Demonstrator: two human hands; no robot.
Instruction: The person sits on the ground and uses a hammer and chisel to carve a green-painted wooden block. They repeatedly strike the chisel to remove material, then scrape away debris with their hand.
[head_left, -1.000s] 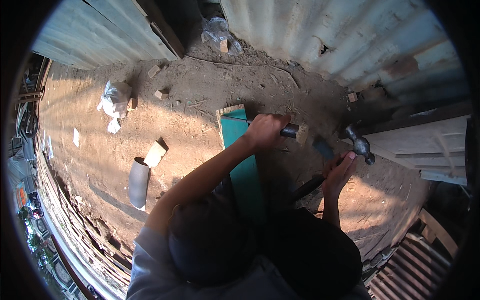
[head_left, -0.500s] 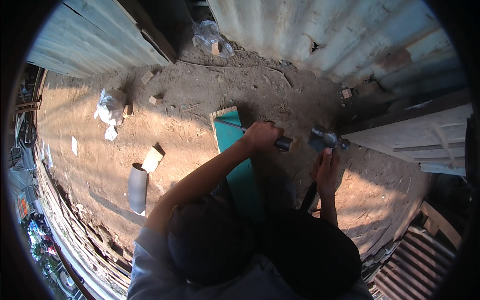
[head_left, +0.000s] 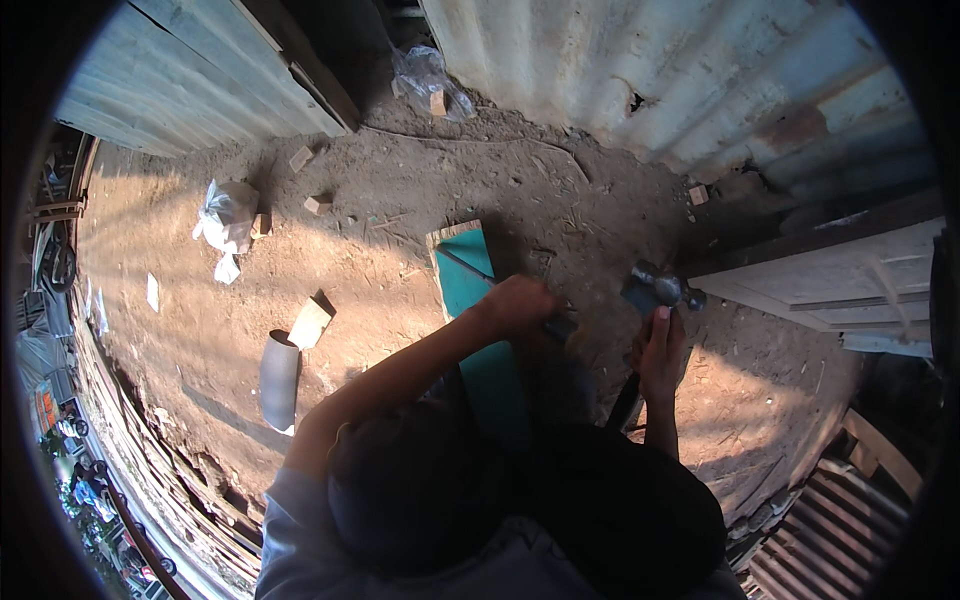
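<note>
I crouch over a green board (head_left: 468, 268) lying on bare dirt. My left hand (head_left: 520, 305) is closed around a short dark tool (head_left: 560, 326), pressed against the board's right edge; I cannot tell what kind of tool it is. My right hand (head_left: 660, 350) grips the dark handle of a hammer (head_left: 655, 290), whose metal head hangs just right of the left hand and a little above the ground. The lower end of the board is hidden by my head and body.
Corrugated metal sheets (head_left: 640, 60) wall the back. A pale wooden panel (head_left: 830, 285) lies at the right. On the dirt to the left are a grey pipe piece (head_left: 279, 380), a cardboard scrap (head_left: 310, 322), a white plastic bag (head_left: 228, 215) and small wood blocks (head_left: 317, 204).
The hammer head has swung left, from out by the wooden panel to close beside my left hand. My left hand stays on the tool at the board.
</note>
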